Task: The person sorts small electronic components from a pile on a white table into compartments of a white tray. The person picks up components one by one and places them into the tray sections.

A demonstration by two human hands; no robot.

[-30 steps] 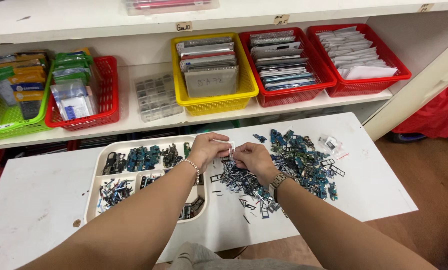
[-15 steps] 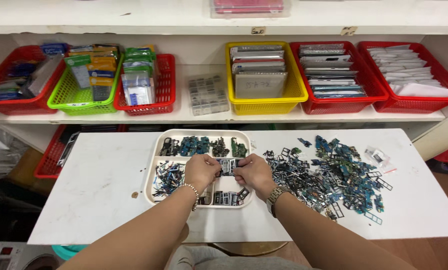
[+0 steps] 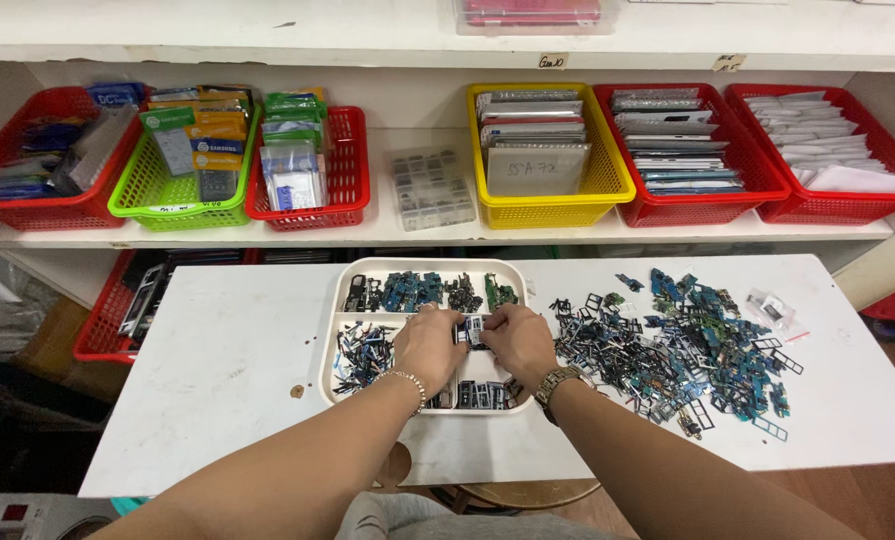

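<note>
Both hands meet over a cream divided tray (image 3: pixel 339 300) on a white table (image 3: pixel 227 370). My left hand (image 3: pixel 425 345) and my right hand (image 3: pixel 517 340) pinch a small dark electronic part (image 3: pixel 470 330) between their fingertips, just above the tray's middle. The tray's compartments hold small blue-green circuit parts (image 3: pixel 417 290) and dark metal pieces. A bracelet is on my left wrist, a watch on the right. To the right of the tray lies a loose heap of small circuit boards and metal frames (image 3: pixel 682 345).
A shelf behind the table carries red baskets (image 3: pixel 347 170), a green basket (image 3: pixel 147 190), a yellow basket (image 3: pixel 607 180) and a clear compartment box (image 3: pixel 429 188), filled with packaged parts. A small plastic bag (image 3: pixel 770 308) lies at the heap's far right. Another red basket (image 3: pixel 107 310) sits below left.
The view has swung left, so the tray is now centred. Both hands moved from the loose heap to over the tray, still together on a small part.
</note>
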